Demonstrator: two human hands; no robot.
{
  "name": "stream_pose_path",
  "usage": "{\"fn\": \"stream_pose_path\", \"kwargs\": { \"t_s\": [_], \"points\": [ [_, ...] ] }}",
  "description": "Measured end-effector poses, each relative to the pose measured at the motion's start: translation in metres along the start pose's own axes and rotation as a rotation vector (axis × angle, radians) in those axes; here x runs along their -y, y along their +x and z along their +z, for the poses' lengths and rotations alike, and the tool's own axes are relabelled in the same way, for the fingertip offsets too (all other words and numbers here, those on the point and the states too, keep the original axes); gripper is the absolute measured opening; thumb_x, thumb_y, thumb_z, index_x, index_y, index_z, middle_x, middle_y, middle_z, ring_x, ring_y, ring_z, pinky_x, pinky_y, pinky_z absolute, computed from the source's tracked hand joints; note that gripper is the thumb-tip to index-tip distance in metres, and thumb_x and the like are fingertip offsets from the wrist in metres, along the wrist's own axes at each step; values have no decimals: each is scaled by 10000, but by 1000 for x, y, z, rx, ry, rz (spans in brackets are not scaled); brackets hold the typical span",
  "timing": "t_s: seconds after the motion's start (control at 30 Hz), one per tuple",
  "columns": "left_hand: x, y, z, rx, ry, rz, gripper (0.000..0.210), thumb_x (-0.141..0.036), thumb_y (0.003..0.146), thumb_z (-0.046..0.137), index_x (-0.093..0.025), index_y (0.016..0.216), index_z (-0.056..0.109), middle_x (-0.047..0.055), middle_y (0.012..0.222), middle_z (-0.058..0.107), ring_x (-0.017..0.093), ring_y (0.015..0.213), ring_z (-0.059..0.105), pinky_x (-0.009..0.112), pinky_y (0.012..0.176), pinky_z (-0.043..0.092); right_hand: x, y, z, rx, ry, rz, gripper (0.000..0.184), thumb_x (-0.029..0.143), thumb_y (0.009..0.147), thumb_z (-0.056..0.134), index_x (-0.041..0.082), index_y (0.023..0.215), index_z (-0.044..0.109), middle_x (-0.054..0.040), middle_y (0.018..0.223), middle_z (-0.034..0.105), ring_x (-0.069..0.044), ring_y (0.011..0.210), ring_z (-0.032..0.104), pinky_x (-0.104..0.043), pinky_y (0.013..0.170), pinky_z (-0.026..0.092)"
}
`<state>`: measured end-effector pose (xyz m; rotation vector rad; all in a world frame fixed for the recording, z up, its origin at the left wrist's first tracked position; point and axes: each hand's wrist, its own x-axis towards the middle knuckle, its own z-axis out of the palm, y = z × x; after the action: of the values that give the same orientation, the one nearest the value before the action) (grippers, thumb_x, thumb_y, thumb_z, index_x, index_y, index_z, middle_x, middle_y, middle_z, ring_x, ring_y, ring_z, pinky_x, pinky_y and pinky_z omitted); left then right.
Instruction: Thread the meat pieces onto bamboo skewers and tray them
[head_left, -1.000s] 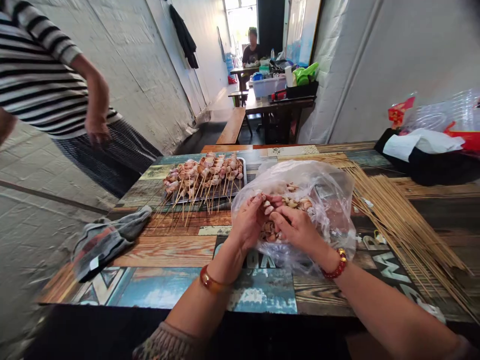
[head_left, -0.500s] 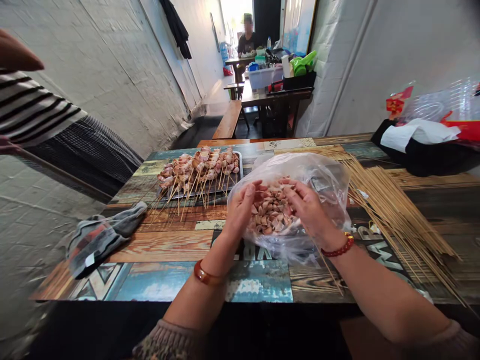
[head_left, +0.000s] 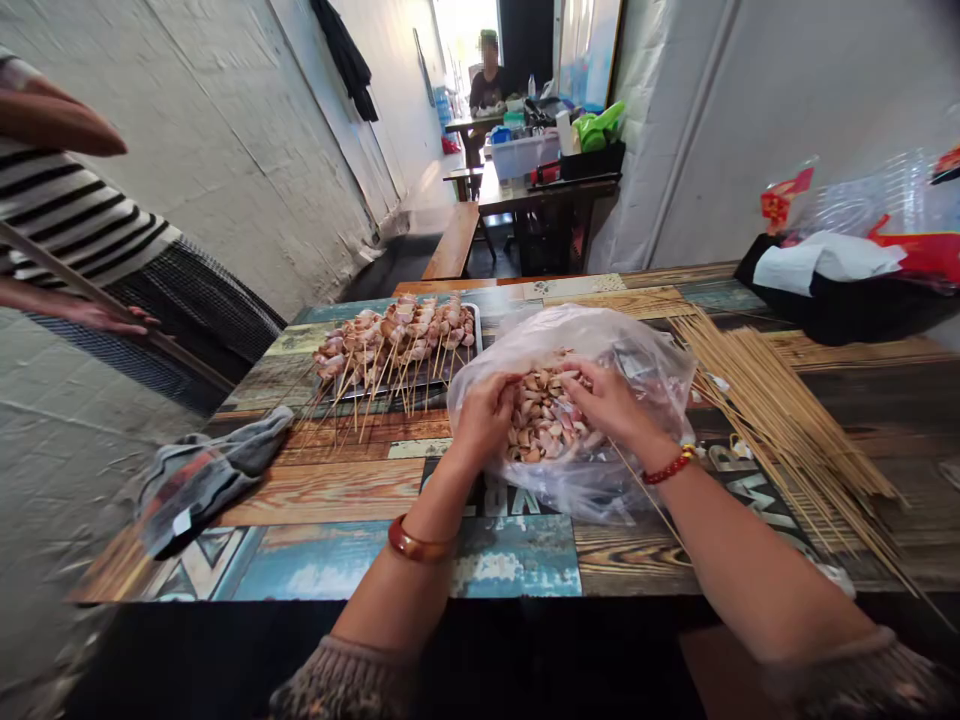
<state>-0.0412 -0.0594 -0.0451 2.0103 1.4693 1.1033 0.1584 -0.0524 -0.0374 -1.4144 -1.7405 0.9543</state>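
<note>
A clear plastic bag (head_left: 660, 385) lies open on the table, holding a heap of pale pinkish pieces that look like garlic cloves (head_left: 544, 425). At the heap's left side is my left hand (head_left: 484, 415), fingers curled in among the pieces; its fingertips are partly hidden. My right hand (head_left: 611, 400) bends over the heap's right side, closed on a thin bamboo skewer (head_left: 649, 495) that slants out below the palm toward the table's front edge. Left of the bag, a metal tray (head_left: 477, 325) carries several loaded skewers (head_left: 405, 335).
Loose bamboo skewers (head_left: 795, 420) lie fanned out to the right. A grey cloth (head_left: 217, 475) is at the left. Beyond the skewers sits a black bag (head_left: 832, 305) with packaging. At left stands a person in a striped top (head_left: 82, 215), gripping a long handle (head_left: 90, 290).
Both my hands have sunk lower onto the pieces, and the left fingers have curled in. The person at left has shifted, showing a hand on the handle. The view has moved slightly.
</note>
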Motion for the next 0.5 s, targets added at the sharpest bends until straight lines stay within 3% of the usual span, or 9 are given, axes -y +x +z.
{"fn": "stream_pose_path", "kwargs": {
  "t_s": [0.17, 0.3, 0.5],
  "points": [
    [13, 3, 6, 63, 127, 95, 347, -143, 876, 428, -171, 1152, 636, 106, 1247, 644, 222, 1194, 566, 427, 1047, 436, -10, 10, -11, -195, -43, 12, 384, 374, 891, 498, 161, 1179, 637, -11, 537, 647, -191, 536, 647, -268, 522, 453],
    [19, 4, 8, 37, 193, 85, 380, -139, 863, 461, -143, 1217, 601, 142, 1361, 558, 233, 1290, 495, 438, 1100, 384, -10, 13, -13, -247, 25, -25, 403, 376, 879, 507, 143, 1182, 635, -14, 535, 648, -191, 541, 641, -269, 537, 464],
    [6, 5, 7, -11, 257, 81, 313, -157, 867, 481, -155, 1125, 659, 111, 1162, 676, 224, 1113, 599, 391, 996, 460, -7, 13, -9, -198, 156, -26, 368, 371, 869, 501, 145, 1116, 654, -49, 780, 711, -120, 460, 584, -229, 446, 429]
  ]
}}
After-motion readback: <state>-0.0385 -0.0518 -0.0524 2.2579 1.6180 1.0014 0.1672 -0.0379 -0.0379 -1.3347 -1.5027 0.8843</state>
